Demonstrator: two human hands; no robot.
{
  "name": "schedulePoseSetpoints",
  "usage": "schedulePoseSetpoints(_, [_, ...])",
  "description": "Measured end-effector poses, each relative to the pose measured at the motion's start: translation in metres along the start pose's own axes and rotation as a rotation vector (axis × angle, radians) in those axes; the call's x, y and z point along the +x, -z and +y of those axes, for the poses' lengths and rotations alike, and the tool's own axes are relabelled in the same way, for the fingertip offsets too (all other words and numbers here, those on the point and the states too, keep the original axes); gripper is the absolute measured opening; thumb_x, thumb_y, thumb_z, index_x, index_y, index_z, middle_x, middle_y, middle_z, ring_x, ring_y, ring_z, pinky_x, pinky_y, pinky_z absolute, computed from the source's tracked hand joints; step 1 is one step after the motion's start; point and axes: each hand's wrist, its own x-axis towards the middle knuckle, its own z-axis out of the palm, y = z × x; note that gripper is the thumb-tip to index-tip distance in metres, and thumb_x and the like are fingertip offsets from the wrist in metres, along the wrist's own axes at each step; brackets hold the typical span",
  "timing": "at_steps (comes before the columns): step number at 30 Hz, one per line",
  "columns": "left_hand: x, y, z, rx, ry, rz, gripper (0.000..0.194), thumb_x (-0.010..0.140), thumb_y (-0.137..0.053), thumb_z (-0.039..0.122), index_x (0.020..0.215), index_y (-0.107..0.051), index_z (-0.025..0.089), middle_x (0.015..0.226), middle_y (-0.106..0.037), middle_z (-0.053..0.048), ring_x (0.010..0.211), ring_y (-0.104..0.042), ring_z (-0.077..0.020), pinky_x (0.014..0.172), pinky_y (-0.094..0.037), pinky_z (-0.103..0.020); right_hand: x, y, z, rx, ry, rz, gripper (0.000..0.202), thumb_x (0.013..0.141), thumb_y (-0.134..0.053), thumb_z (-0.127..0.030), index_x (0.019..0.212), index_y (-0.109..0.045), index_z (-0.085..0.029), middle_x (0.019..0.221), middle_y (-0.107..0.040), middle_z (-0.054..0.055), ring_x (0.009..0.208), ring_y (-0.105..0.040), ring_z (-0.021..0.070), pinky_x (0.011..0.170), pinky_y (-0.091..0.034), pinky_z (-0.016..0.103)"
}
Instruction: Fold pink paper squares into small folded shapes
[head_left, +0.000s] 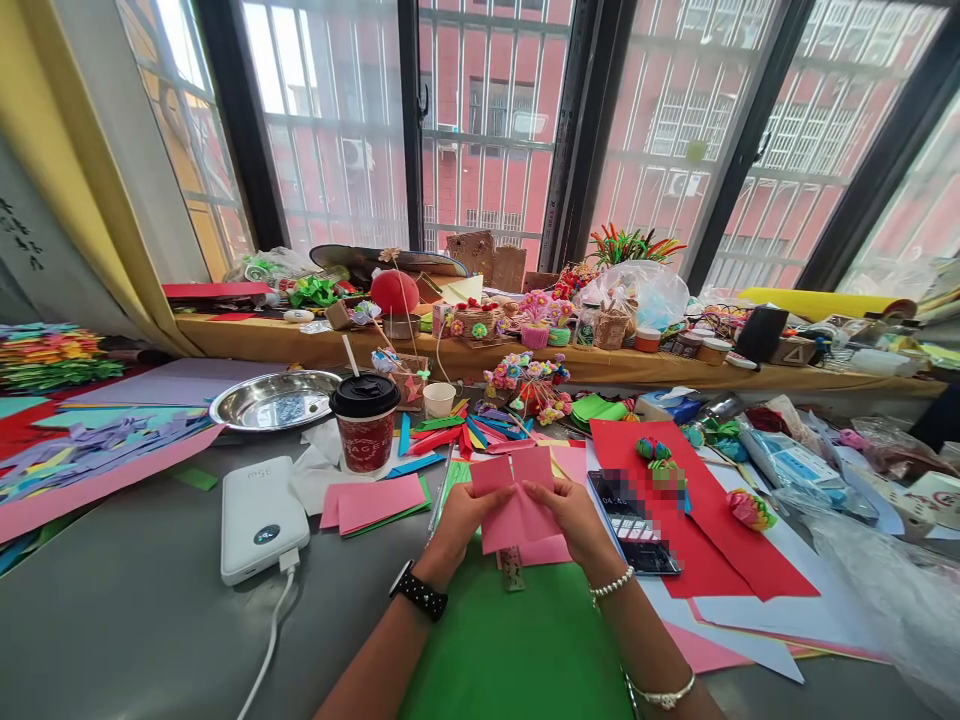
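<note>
Both my hands hold one sheet of pink paper (517,525) above the green mat. A split runs down from its top edge between my thumbs. My left hand (466,515) pinches the left part, thumb in front and fingers hidden behind. On the other side my right hand (581,520) grips the right part the same way. Below the sheet lie more pink paper (551,551) and a narrow patterned strip like a ruler (512,570), on the green mat (517,650).
To the left stand a lidded coffee cup (365,425), a white power bank (264,520) with its cable, stacked pink cards (381,505) and a steel tray (225,412). A phone (637,530) and red paper (739,550) lie right. Crafts crowd the windowsill (300,345).
</note>
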Motion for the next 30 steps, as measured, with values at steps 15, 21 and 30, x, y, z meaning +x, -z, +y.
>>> schedulePoseSetpoints(15, [-0.0015,-0.0003,0.0011,0.019,0.024,-0.039,0.036,0.049,-0.068,0.038,0.073,-0.064,0.011,0.074,-0.066,-0.007,0.062,-0.057,-0.0158,0.054,-0.043,-0.023,0.0015,0.0052,0.0016,-0.185,0.141,0.026,0.033,0.055,-0.064,-0.041,0.068,-0.062,-0.011,0.061,-0.062,0.003,0.050,-0.053,0.0130,0.045,-0.038,0.022])
schedulePoseSetpoints(21, [-0.0004,0.0005,0.0002,0.037,-0.003,-0.012,0.037,0.050,-0.067,0.038,0.074,-0.064,0.010,0.073,-0.066,-0.007,0.063,-0.058,-0.0168,0.055,-0.043,-0.023,0.0036,0.0082,0.0011,-0.271,0.148,-0.026,0.033,0.053,-0.065,-0.041,0.064,-0.062,-0.011,0.059,-0.061,0.002,0.049,-0.051,0.0114,0.044,-0.035,0.020])
schedulePoseSetpoints(30, [0.0001,0.0013,-0.0010,0.160,-0.087,0.068,0.037,0.051,-0.066,0.041,0.071,-0.066,0.010,0.069,-0.065,-0.005,0.060,-0.057,-0.0166,0.051,-0.041,-0.022,0.0023,0.0076,0.0011,-0.077,0.011,-0.073,0.035,0.051,-0.068,-0.038,0.073,-0.065,-0.011,0.065,-0.065,0.005,0.057,-0.057,0.0163,0.054,-0.043,0.026])
